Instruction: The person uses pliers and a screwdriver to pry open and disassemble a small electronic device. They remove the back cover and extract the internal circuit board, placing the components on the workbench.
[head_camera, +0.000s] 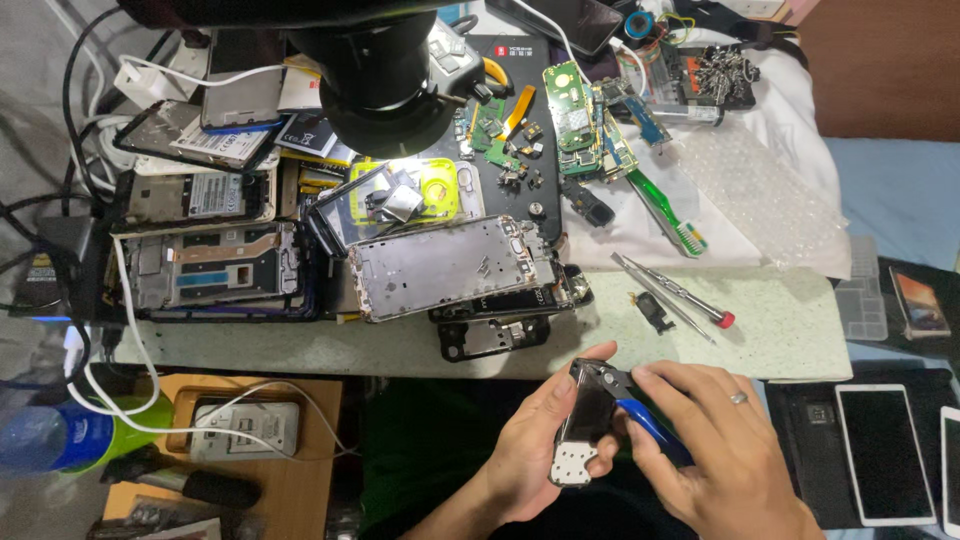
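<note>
Below the front edge of the worktop (800, 330), over the lap, both hands are being kept close together.
Left hand (540, 440): a small opened phone body (585, 425) is being gripped around its sides, thumb along the top edge, the dark inner face turned upward.
Phone body: it is being held tilted, with a pale keypad part showing at its lower end, just off the worktop's edge.
Right hand (715, 445): a blue-handled tool (650, 425) is being clenched, a ring showing on one finger.
Blue-handled tool: its metal tip is being pressed against the upper corner of the phone body; whether it is pliers or cutters cannot be told.
Worktop, near edge: a red-capped screwdriver (680, 293) and tweezers (655, 290) are lying side by side, a small dark part (655, 310) just beside them.
Worktop, centre: a bare metal phone frame (450, 265) is being propped over other dismantled phones.
Worktop, rear: green circuit boards (585, 120) and a green toothbrush (665, 210) are lying under a black microscope head (385, 70).
</note>
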